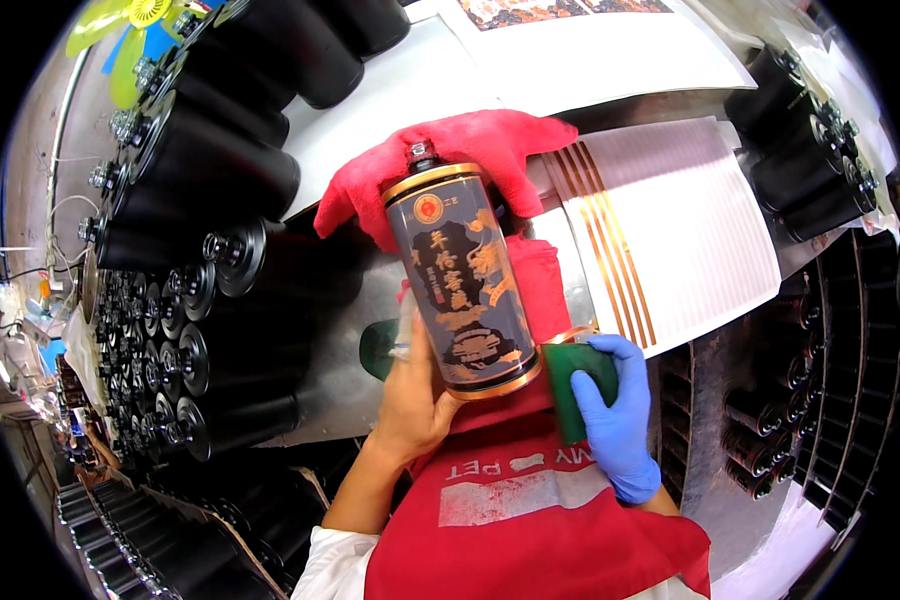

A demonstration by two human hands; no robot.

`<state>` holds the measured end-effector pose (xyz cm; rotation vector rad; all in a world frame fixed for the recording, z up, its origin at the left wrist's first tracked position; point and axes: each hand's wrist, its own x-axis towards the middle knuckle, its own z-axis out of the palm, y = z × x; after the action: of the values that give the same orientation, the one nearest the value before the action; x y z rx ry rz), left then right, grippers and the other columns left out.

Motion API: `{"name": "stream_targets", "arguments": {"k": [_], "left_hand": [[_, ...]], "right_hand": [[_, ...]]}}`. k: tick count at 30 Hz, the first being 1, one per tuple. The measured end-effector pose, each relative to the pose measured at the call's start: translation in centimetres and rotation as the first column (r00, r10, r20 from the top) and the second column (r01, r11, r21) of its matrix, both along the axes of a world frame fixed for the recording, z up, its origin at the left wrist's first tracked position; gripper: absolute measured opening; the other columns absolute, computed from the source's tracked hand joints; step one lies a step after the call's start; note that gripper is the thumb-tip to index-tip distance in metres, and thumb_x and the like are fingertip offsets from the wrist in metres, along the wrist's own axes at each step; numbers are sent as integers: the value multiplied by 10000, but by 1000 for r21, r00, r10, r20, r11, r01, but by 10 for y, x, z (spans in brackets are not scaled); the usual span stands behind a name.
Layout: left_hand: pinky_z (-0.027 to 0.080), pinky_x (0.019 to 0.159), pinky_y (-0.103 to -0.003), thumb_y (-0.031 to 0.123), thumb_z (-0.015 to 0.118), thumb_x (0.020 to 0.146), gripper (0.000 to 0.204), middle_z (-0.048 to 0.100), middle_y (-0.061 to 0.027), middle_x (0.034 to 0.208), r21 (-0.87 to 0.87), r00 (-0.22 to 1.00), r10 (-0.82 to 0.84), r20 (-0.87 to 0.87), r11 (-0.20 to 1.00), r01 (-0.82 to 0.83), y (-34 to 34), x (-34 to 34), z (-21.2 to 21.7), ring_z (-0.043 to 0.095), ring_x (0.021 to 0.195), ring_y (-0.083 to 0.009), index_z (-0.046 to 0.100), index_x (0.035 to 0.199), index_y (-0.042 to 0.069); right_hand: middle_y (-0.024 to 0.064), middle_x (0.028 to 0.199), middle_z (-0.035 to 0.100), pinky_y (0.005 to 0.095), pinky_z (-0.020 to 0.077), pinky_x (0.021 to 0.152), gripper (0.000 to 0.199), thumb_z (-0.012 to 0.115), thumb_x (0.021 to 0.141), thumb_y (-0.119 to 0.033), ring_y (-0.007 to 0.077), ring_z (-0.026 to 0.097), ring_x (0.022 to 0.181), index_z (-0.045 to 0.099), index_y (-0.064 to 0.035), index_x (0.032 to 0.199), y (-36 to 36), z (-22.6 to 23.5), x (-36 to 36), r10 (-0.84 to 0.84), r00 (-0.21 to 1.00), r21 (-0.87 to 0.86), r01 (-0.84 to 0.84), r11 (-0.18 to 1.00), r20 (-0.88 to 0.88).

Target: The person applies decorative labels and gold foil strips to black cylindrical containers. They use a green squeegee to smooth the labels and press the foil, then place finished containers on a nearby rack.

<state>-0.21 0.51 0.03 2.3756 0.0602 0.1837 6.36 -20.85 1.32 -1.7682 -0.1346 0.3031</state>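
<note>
A black bottle [450, 280] with gold bands and gold decoration stands tilted in front of me, its clear-topped neck pointing away. My left hand [410, 405], bare, is closed around the bottle's lower left side; something whitish covers one of its fingers. In a blue glove, my right hand [618, 415] grips a flat green scraper [564, 405] just right of the bottle's base. A thin gold strip [568, 335] shows at the scraper's upper edge; whether the glove holds it, I cannot tell. Under the bottle's neck lies a bunched red cloth [515, 150].
Several black bottles [205, 150] lie stacked at the left, with others [810, 150] at the far right. A white sheet with gold stripes [695, 230] lies right of the cloth. Another green piece [377, 348] rests beside my left hand. Racks [770, 400] stand at lower right.
</note>
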Motion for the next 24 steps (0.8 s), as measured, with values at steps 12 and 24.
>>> {"name": "stream_targets", "arguments": {"k": [12, 24], "left_hand": [[376, 970, -337, 68, 697, 772, 1024, 507, -207, 1230, -368, 1000, 14, 14, 930, -7, -19, 6, 4, 539, 1109, -288, -107, 1388, -87], [171, 1077, -443, 144, 776, 678, 840, 177, -348, 1417, 146, 982, -59, 178, 989, 33, -22, 25, 39, 168, 1341, -466, 325, 1361, -44]], "right_hand": [[94, 1037, 546, 266, 455, 823, 360, 610, 806, -5, 161, 560, 943, 467, -18, 1137, 5, -10, -3, -8, 1000, 105, 9, 994, -6], [87, 938, 596, 265, 485, 743, 267, 652, 769, -12, 147, 597, 839, 560, -42, 1018, 9, 26, -8, 103, 988, 98, -114, 989, 116]]}}
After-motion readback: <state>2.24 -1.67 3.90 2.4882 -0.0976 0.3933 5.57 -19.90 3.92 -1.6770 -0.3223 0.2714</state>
